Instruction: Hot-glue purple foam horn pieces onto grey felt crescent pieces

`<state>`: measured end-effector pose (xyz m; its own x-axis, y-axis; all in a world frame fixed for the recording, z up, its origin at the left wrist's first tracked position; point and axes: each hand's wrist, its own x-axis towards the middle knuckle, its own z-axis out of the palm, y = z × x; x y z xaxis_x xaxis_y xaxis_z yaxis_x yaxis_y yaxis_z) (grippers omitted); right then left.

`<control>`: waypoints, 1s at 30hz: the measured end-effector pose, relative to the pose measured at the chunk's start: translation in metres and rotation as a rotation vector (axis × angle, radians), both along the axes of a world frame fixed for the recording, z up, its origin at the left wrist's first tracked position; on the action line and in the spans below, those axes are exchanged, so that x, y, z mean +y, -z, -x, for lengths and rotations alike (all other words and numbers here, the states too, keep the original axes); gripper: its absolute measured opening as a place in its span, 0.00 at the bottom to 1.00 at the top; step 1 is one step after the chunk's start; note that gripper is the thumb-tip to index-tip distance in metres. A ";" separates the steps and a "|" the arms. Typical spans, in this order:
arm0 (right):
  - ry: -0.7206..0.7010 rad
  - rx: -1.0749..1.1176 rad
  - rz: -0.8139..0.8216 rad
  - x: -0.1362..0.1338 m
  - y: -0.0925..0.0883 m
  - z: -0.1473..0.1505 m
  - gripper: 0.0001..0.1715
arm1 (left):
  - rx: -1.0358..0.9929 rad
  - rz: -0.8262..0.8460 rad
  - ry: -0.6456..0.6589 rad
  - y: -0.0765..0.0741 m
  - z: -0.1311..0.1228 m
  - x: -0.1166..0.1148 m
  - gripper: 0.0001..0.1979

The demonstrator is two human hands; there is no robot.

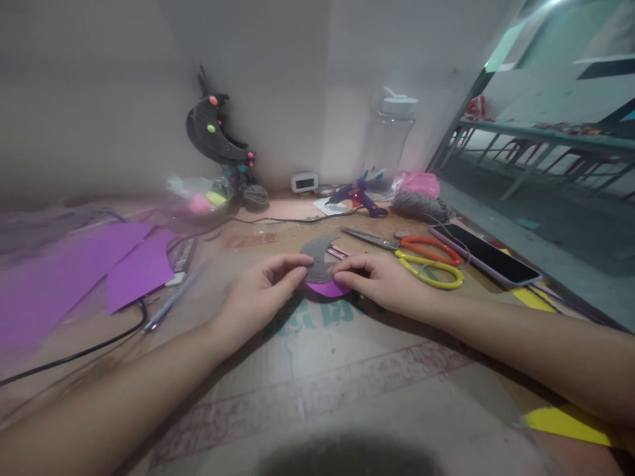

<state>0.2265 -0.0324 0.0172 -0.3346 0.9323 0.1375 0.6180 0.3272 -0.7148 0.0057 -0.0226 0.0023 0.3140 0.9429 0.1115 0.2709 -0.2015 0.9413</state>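
Grey crescent (317, 259) is pinched between left hand (262, 292) and right hand (378, 281), both pressing it onto purple paper (327, 288); aligning edges seems next.

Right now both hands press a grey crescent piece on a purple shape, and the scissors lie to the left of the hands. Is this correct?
Not quite. The head view shows the scissors to the right of the hands, beside the phone. The left hand and right hand do press the grey crescent on the purple shape.
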 end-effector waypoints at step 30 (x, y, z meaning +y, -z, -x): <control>-0.006 0.185 0.126 0.001 0.001 0.005 0.12 | 0.228 -0.286 0.157 -0.004 0.001 0.002 0.12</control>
<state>0.2215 -0.0310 0.0163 -0.3203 0.9440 0.0793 0.4711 0.2313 -0.8512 0.0048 -0.0203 0.0067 0.4990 0.8222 0.2738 0.4114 -0.5028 0.7603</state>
